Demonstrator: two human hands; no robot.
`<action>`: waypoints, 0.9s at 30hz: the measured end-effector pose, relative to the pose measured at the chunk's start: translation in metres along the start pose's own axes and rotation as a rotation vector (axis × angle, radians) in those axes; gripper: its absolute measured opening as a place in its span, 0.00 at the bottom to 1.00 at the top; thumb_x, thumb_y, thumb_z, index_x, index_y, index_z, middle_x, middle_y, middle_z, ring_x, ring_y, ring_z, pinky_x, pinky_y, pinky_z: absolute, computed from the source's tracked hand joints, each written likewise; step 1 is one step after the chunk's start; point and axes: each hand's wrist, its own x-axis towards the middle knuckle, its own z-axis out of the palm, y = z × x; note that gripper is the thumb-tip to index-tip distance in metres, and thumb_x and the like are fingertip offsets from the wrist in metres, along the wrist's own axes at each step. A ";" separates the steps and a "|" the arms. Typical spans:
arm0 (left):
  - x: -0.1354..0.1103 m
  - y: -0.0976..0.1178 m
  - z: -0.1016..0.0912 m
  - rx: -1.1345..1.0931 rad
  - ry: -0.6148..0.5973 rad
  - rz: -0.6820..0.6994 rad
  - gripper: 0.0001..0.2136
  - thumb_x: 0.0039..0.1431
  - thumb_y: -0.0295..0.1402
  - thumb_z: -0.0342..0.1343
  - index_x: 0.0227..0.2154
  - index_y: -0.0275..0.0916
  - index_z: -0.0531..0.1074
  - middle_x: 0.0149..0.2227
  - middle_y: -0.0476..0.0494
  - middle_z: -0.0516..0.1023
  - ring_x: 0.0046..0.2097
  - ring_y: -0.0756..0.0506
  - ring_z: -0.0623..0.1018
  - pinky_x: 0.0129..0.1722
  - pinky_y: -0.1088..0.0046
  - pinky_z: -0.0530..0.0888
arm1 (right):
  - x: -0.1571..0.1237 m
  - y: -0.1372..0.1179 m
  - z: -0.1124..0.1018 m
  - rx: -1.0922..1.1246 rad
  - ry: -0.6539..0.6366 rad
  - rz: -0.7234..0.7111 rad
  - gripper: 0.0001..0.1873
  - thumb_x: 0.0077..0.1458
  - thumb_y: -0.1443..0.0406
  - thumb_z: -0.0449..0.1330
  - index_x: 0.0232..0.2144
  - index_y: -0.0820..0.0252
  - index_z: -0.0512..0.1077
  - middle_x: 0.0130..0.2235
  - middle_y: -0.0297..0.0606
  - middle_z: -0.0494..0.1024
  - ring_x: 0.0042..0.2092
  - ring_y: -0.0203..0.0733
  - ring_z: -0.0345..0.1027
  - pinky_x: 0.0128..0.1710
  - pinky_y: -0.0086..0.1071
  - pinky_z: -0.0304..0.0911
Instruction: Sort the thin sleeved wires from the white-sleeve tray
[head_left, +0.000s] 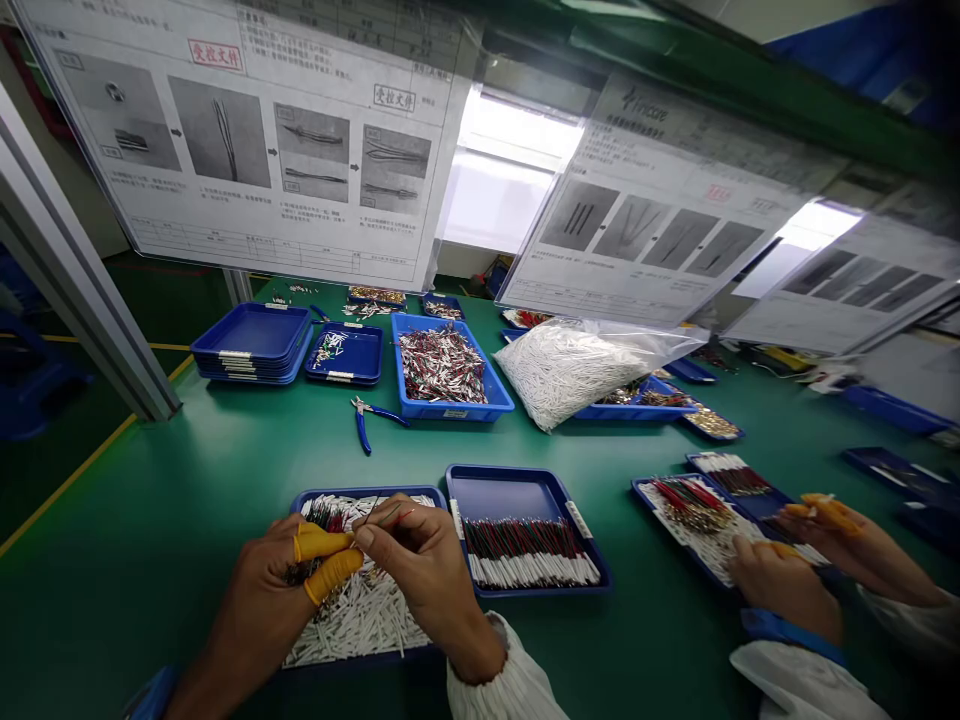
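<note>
My left hand (281, 580), with yellow finger cots on thumb and finger, is closed in a pinch above a blue tray (442, 493) of white tubes (375, 620). My right hand (424, 565) is closed too, its fingertips meeting the left ones. Thin dark and red wires (390, 512) show at the right fingers. What lies between the left fingertips is too small and covered to make out. Red and dark wires and gold-coloured ends lie on the tubes, partly behind the left hand. Beside the right hand, another blue tray (510, 485) holds a neat row of white-sleeved wires (529, 555).
Blue-handled cutters (364, 425) lie ahead, near a blue bin (457, 410) of wires. Stacked trays (251, 335) stand back left, a bag of white tubes (570, 370) back right. At right, a co-worker's hands (787, 590) work over trays. Instruction sheets (262, 220) hang above.
</note>
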 end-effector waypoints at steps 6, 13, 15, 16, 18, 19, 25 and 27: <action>0.000 0.003 -0.001 -0.031 0.017 -0.016 0.08 0.52 0.44 0.66 0.32 0.49 0.83 0.24 0.50 0.78 0.28 0.47 0.77 0.25 0.75 0.73 | 0.001 -0.003 -0.002 0.013 0.064 -0.008 0.06 0.50 0.62 0.72 0.27 0.58 0.82 0.31 0.36 0.78 0.34 0.39 0.70 0.35 0.31 0.66; -0.003 0.004 -0.001 0.022 0.025 0.125 0.06 0.58 0.38 0.61 0.30 0.47 0.82 0.24 0.52 0.79 0.28 0.49 0.76 0.28 0.75 0.73 | 0.000 0.003 0.001 0.110 0.032 0.072 0.10 0.43 0.61 0.77 0.23 0.59 0.81 0.28 0.32 0.76 0.30 0.35 0.68 0.30 0.27 0.66; -0.003 0.004 0.000 0.047 0.022 0.134 0.05 0.57 0.37 0.61 0.28 0.47 0.81 0.24 0.52 0.79 0.27 0.49 0.76 0.29 0.75 0.73 | 0.000 0.003 0.002 0.128 0.040 0.090 0.11 0.39 0.62 0.78 0.23 0.58 0.81 0.28 0.33 0.77 0.31 0.36 0.70 0.30 0.27 0.67; -0.003 0.004 0.000 0.057 0.019 0.131 0.05 0.57 0.37 0.62 0.28 0.47 0.81 0.24 0.52 0.79 0.27 0.49 0.76 0.30 0.75 0.73 | 0.000 0.002 0.002 0.125 0.040 0.095 0.11 0.39 0.62 0.78 0.23 0.58 0.81 0.28 0.33 0.78 0.32 0.37 0.70 0.30 0.28 0.68; -0.002 0.004 0.000 0.062 0.019 0.115 0.03 0.56 0.36 0.62 0.30 0.48 0.81 0.25 0.53 0.80 0.28 0.49 0.77 0.30 0.75 0.73 | 0.001 0.000 0.002 0.098 0.042 0.101 0.11 0.40 0.61 0.78 0.26 0.58 0.83 0.29 0.34 0.80 0.31 0.36 0.70 0.30 0.28 0.68; -0.002 0.004 0.000 0.059 0.024 0.104 0.03 0.56 0.36 0.63 0.31 0.48 0.82 0.26 0.53 0.81 0.29 0.48 0.78 0.31 0.75 0.74 | 0.001 -0.001 0.002 0.080 0.049 0.103 0.12 0.41 0.60 0.77 0.29 0.58 0.83 0.29 0.34 0.80 0.30 0.36 0.70 0.29 0.28 0.67; -0.002 0.004 -0.002 0.021 0.061 0.016 0.05 0.53 0.39 0.64 0.31 0.48 0.83 0.28 0.51 0.83 0.30 0.47 0.81 0.32 0.73 0.77 | 0.001 0.000 0.002 0.054 0.122 0.069 0.13 0.42 0.59 0.76 0.24 0.60 0.80 0.24 0.33 0.78 0.24 0.32 0.67 0.25 0.26 0.63; -0.003 0.004 -0.003 0.025 0.052 0.007 0.05 0.54 0.40 0.63 0.30 0.48 0.82 0.27 0.51 0.83 0.30 0.47 0.80 0.33 0.71 0.77 | 0.001 0.001 0.002 0.053 0.103 0.065 0.13 0.42 0.60 0.77 0.23 0.60 0.80 0.23 0.32 0.78 0.24 0.32 0.66 0.25 0.26 0.62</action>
